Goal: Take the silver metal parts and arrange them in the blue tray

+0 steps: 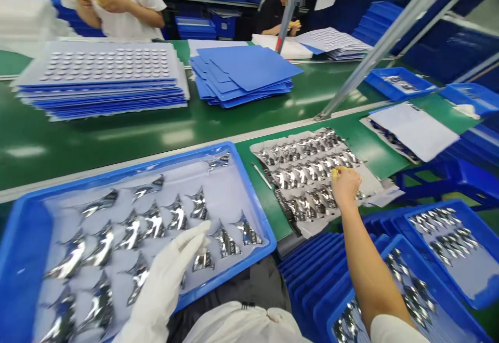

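My left hand [177,257], in a white glove, is over the blue tray [253,205] with its fingers stretched out. It is nearest to a shiny, pointed chrome-like part [203,261], partly covered by the fingers. Similar curved mirror-finish parts [130,230] lie spaced out on the tray's white liner. My right hand [346,184], with yellow finger covers, reaches to a padded sheet [312,227] bearing rows of smaller-looking shiny parts [307,174]. Its fingers are bent together among these parts; what they pinch, if anything, is hidden.
A thin white stick [262,175] lies between tray and sheet. Behind the green bench [163,132] sit a stack of sheets with round pieces [105,80] and blue sheets [245,70]. A slanted metal post [362,73] rises beyond. Stacked blue trays [319,280] stand below right. Co-workers [113,5] work opposite.
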Demonstrator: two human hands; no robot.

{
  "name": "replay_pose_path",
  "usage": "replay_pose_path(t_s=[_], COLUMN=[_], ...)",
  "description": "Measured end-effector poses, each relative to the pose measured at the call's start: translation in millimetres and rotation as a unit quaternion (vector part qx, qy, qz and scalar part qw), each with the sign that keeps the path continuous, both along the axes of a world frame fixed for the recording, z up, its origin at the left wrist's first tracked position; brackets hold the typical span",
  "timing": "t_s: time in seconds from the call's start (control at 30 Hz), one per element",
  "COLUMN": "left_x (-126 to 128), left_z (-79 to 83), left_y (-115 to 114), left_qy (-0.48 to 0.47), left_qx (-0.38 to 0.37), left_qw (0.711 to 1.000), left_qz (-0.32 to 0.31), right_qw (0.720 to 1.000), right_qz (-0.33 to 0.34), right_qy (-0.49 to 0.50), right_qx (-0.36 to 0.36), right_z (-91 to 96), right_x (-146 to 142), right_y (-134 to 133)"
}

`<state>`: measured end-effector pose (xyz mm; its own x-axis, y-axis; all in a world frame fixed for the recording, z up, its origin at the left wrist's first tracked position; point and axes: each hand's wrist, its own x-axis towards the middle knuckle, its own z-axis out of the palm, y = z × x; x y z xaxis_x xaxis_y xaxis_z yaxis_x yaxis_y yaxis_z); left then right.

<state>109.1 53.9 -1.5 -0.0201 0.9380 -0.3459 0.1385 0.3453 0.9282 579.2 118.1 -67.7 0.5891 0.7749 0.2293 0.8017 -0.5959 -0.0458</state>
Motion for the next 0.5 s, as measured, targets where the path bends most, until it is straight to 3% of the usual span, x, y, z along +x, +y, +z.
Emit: replay_pose_path(t_s=[0.13, 0.27, 0.37, 0.5], left_x=[-1.0, 0.4, -5.5, -21.9], left_z=[-5.9, 0.6, 4.7, 4.8], left_y=[-2.9, -10.4, -15.8, -23.6], left_qy=[-0.029, -0.059, -0.061, -0.042], left_qx=[-0.054, -0.078, -0.086, -0.094], left_qw=[0.998, 0.994, 0.993, 0.992], left_qz=[0.020, 0.044, 0.059, 0.071], right_qw=[0.976, 0.912, 0.887, 0.890], right_qz=[0.209, 0.395, 0.434, 0.415], right_qy=[0.054, 0.107, 0.125, 0.144], right_qx=[0.013, -0.040, -0.092, -0.126], right_z=[12.7, 10.8, 1.8, -0.5], right_x=[-110.8, -239.2, -306.7, -342.9], right_y=[56.1, 100.2, 124.9, 142.2])
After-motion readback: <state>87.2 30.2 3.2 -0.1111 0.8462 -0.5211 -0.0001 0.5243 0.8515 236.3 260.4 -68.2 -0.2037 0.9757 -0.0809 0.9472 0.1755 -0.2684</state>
